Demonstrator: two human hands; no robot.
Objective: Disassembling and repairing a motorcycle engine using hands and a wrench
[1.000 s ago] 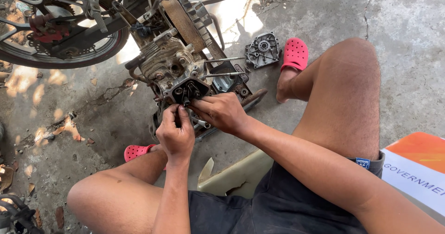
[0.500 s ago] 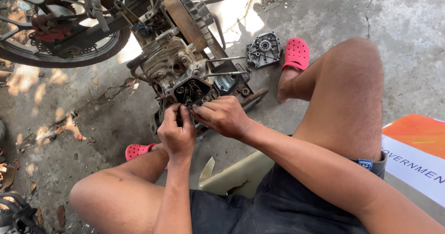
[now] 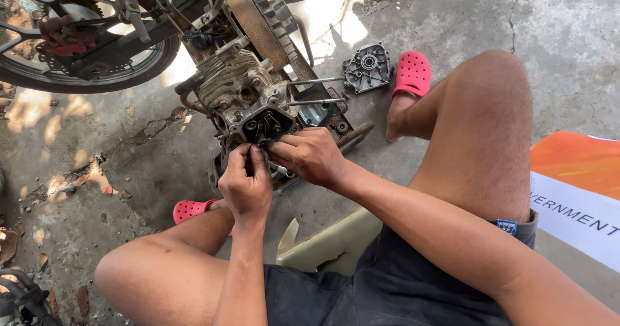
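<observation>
Engine (image 3: 248, 96) opened, both hands at its near face.
Cover (image 3: 368, 67) lies removed beside engine; left hand (image 3: 245, 184) and right hand (image 3: 310, 155) grips pinched on a small part there, unidentifiable.

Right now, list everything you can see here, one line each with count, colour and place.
motorcycle engine: one, grey and grimy, centre, on the ground
rear wheel: one, black tyre, top left
engine cover: one, grey, on the concrete near the right foot
clogs: two, pink-red, one on each foot
low stool: one, pale yellow, under the person
board: one, orange and white, right edge
concrete floor: grey, cracked
left hand: at the engine's front opening
right hand: beside it, fingertips at the same opening
</observation>
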